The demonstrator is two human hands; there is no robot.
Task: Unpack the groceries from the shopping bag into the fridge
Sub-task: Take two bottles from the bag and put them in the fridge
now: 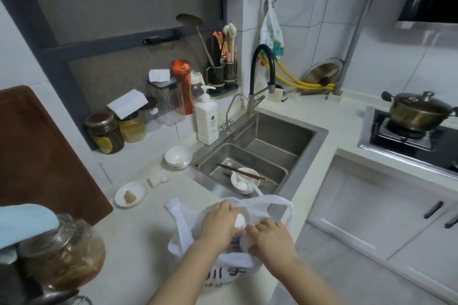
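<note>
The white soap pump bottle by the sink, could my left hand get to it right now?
Probably not at once: the left hand is inside the shopping bag, busy with its contents. The pump bottle stands unobstructed beside the sink.

Both bare forearms reach forward from the near edge, converging. The left hand (pixel 219 221) is knuckles up, its fingers (pixel 229 209) curled downward. The right hand (pixel 270 239), just beside it, curls its fingers (pixel 255 231) toward the left.
</note>
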